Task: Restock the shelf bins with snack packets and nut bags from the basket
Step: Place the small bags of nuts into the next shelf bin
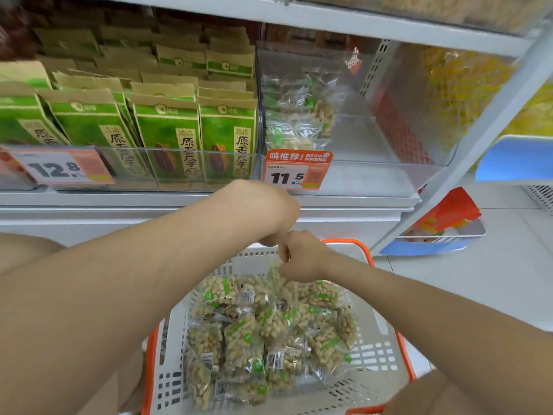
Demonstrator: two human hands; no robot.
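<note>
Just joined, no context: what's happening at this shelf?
A person is restocking peanuts. Both hands reach over the far end of a white basket filled with clear peanut bags. The right hand pinches the top of one bag. The left hand is right beside it, but its grip is unclear. The clear shelf bin behind the 11.5 tag holds only a few such bags.
</note>
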